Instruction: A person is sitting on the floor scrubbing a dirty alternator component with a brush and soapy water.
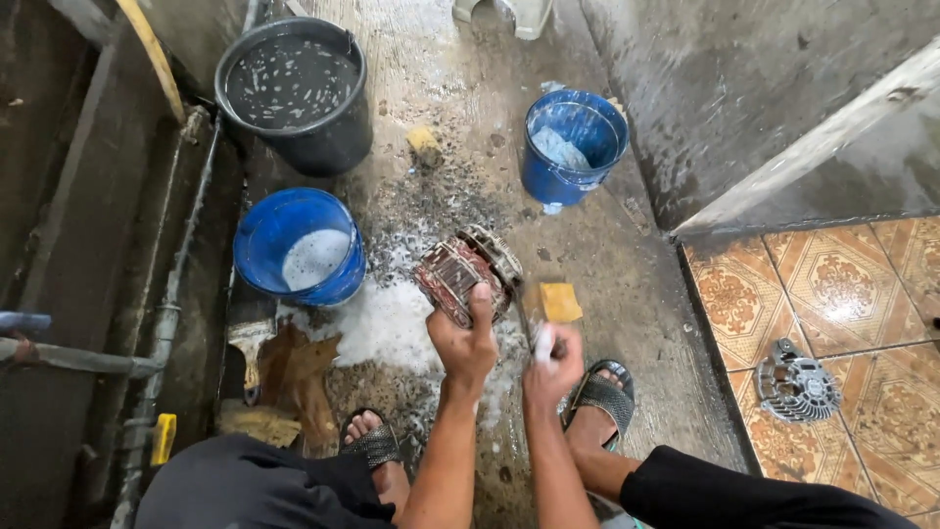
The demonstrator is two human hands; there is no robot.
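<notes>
My left hand grips a round metal motor part with reddish copper windings, holding it tilted above the wet, soapy concrete floor. My right hand is closed around the handle of a thin brush whose tip reaches up to the part's lower right side. Foam lies on the floor under the part. A yellow sponge rests just right of the part, above my right hand.
A blue basin with soapy water stands at left, a black bucket behind it, a blue bucket at back right. A paintbrush lies left. A metal housing sits on the tiles. My sandalled feet flank the foam.
</notes>
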